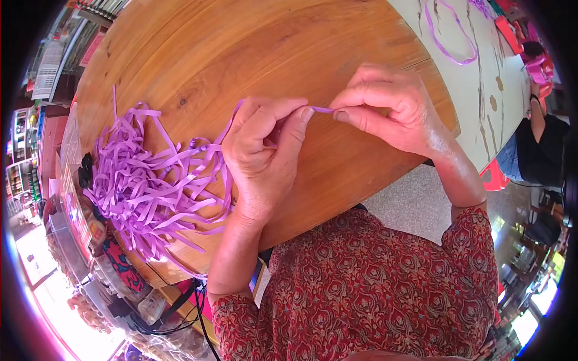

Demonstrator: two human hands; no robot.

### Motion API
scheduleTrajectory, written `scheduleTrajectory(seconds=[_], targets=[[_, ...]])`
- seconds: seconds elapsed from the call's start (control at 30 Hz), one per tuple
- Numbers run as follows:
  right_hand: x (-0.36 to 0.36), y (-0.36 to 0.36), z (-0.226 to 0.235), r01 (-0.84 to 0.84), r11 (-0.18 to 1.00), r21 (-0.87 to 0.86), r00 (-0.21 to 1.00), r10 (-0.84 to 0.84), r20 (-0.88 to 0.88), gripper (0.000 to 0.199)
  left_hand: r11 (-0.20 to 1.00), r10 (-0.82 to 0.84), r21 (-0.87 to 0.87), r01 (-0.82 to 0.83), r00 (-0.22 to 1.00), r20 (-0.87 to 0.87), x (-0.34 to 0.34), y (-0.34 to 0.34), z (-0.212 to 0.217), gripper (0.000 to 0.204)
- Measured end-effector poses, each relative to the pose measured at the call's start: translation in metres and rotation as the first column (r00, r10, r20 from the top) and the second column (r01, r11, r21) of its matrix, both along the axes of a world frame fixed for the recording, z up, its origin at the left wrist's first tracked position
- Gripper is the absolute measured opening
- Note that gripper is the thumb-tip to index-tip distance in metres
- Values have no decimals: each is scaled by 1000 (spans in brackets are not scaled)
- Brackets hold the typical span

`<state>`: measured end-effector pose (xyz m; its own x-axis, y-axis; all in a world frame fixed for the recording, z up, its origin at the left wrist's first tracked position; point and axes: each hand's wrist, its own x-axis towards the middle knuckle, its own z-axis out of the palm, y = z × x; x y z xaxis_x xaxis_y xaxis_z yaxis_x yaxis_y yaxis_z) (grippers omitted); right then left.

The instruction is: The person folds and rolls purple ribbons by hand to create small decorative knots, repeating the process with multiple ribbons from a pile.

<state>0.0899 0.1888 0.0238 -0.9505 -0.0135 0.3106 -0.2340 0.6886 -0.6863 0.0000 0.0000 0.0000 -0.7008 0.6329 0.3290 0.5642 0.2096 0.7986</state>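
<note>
Purple ribbon strip (321,109) pinched tight between both hands over a round wooden table (198,48). The left hand (265,150) has thumb and forefinger closed on one end, the right hand (385,108) has its fingers closed on the other, so a short bit of strip is stretched between the fingertips. From the left hand the strip trails back toward a big loose pile of purple strips (144,186) lying near the left edge of the table. Judging by that heap, only this one piece is being handled and most of it looks untouched. One more purple loop (448,36) lies on a pale table (481,90) well apart, where another person (539,144) sits.
</note>
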Motion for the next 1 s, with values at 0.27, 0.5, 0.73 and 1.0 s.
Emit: scheduleTrajectory(seconds=[0.27,0.5,0.73,1.0], targets=[[-6,-18,-15,25,545,-838,978,162,135,12,865,-235,443,-234,593,771,7,9,-2,10],[-11,-22,-28,-94,335,-937,984,177,-36,23,829,-300,501,-248,558,773,6,8,-5,8],[-12,-22,-38,-112,197,-974,976,204,-71,27,780,-415,532,-329,365,834,5,7,-8,8],[-16,-27,-25,-60,905,-421,985,-14,-170,29,844,-192,465,-268,659,727,17,13,-9,15]])
